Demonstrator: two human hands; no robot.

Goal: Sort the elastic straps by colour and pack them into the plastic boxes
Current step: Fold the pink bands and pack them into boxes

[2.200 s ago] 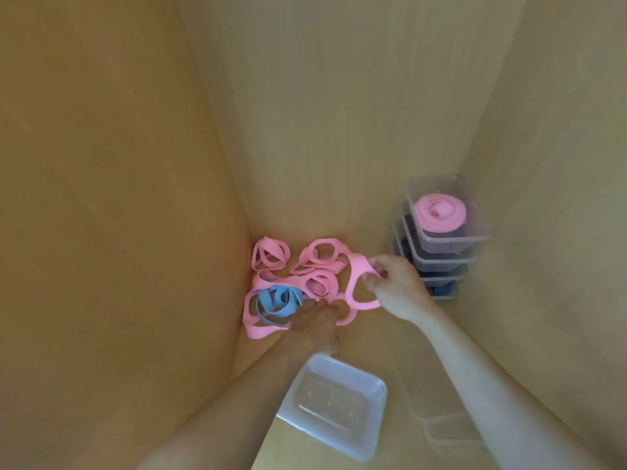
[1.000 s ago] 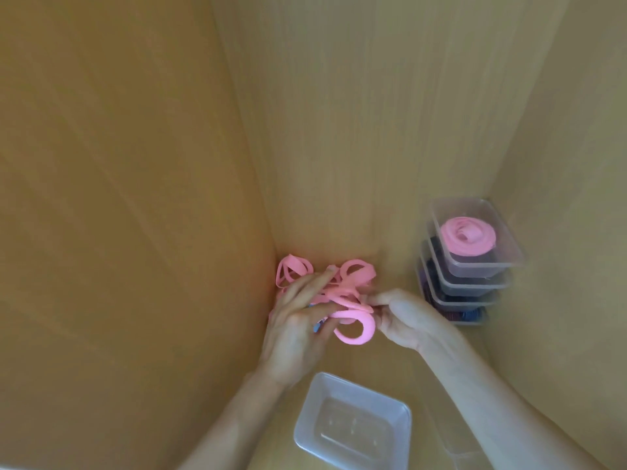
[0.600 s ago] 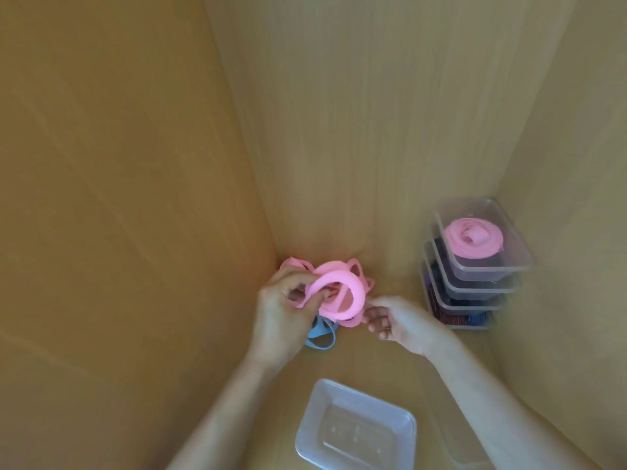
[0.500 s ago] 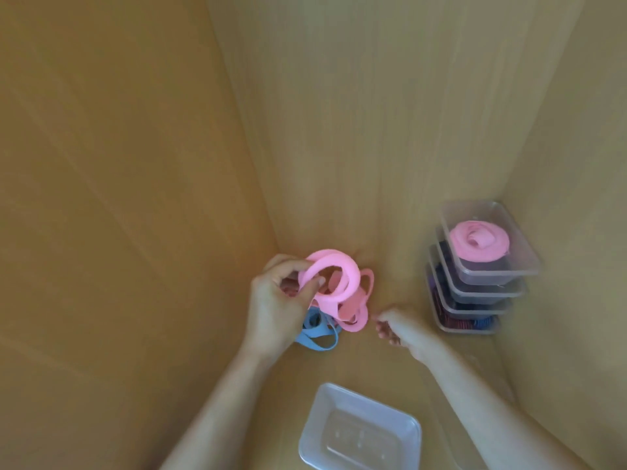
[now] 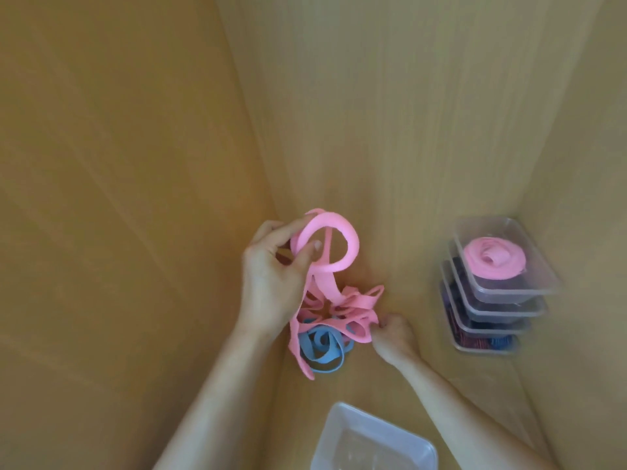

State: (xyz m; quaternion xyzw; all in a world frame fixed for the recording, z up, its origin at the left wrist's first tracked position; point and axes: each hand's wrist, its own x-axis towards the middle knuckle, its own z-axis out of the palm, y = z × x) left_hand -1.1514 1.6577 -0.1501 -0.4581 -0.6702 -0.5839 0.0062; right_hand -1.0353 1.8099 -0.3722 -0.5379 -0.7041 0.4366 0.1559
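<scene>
Straps of pink elastic [image 5: 324, 286] hang mid-frame from left grip [image 5: 271, 283], curled round their loop; right grip [image 5: 393, 337] pinches the tangle.

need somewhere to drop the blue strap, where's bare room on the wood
Bare wood lies between the right hand and the box stack, and between the blue strap and the empty box. It is crowded where the pink straps pile up.

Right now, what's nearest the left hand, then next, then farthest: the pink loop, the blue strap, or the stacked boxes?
1. Pink loop, gripped in the left hand itself.
2. Blue strap, lower, beside the wrist.
3. Stacked boxes, off in the right corner.
</scene>
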